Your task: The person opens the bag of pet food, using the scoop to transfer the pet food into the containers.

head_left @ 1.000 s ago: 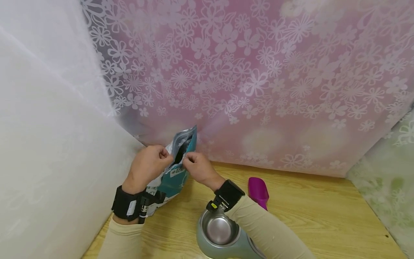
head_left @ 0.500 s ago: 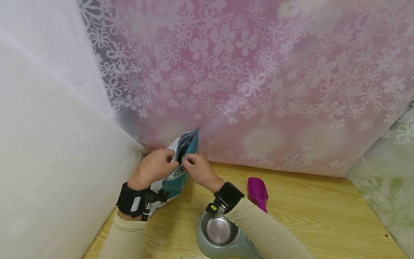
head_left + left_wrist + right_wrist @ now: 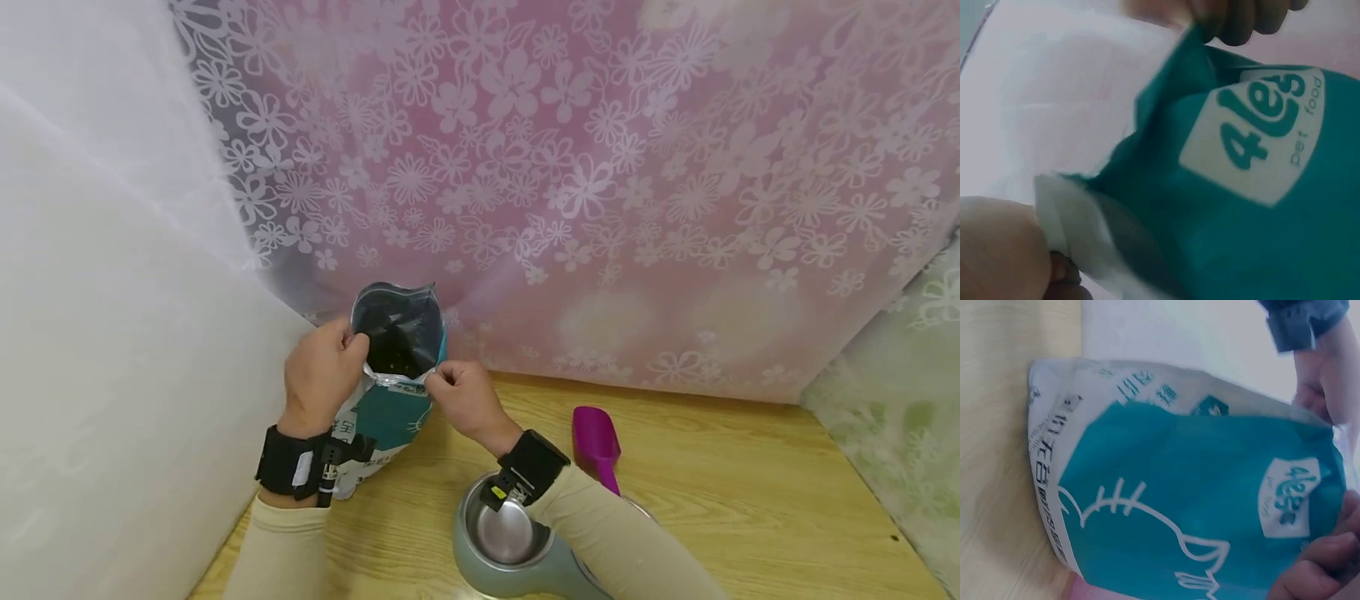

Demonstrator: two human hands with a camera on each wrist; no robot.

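A teal and white pet food bag stands upright at the back left of the wooden surface, its mouth spread wide. Dark lining and a few small pieces show inside. My left hand pinches the left edge of the mouth between thumb and fingers. At the right front corner of the mouth, my right hand pinches the rim. In the left wrist view the bag's teal front carries a "4Legs pet food" label. The right wrist view shows the bag with a white cat outline on its front.
A grey-green bowl with a metal inside and a handle sits in front, partly under my right forearm. Behind that forearm lies a magenta scoop. A pink flowered curtain closes the back, and a white sheet stands close on the left.
The bag's mouth has gone from a narrow slit to a wide opening. My left hand has moved left with its edge of the bag, while my right hand has barely shifted.
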